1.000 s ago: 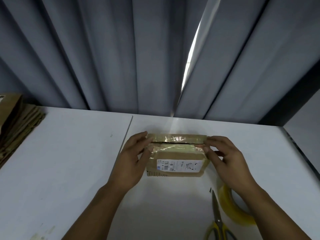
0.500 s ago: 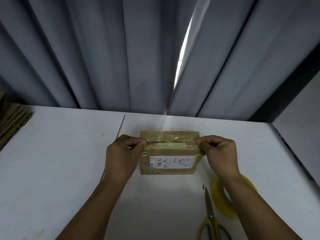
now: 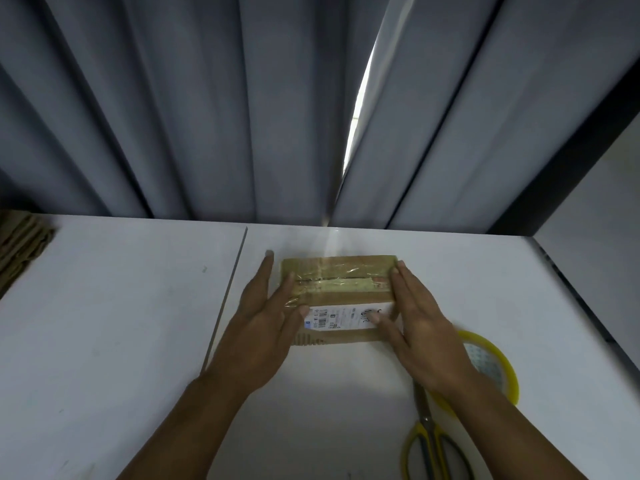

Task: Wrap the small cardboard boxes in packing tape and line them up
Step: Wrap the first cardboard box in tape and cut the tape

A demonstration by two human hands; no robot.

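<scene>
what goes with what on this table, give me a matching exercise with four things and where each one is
Things:
1. cardboard box
2. scissors
3. tape roll
4. flat cardboard stack

Places:
a. far left edge of the table
b. round, yellow rim, right of the scissors
c. between the left hand and right hand
d. yellow handles nearest the camera

Pairs: 1-c, 2-d, 3-b, 4-a

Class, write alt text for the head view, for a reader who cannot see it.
A left hand and right hand, fingers straight, press the two ends of a taped cardboard box on a white table. Yellow-handled scissors and a tape roll lie beside the right forearm.
</scene>
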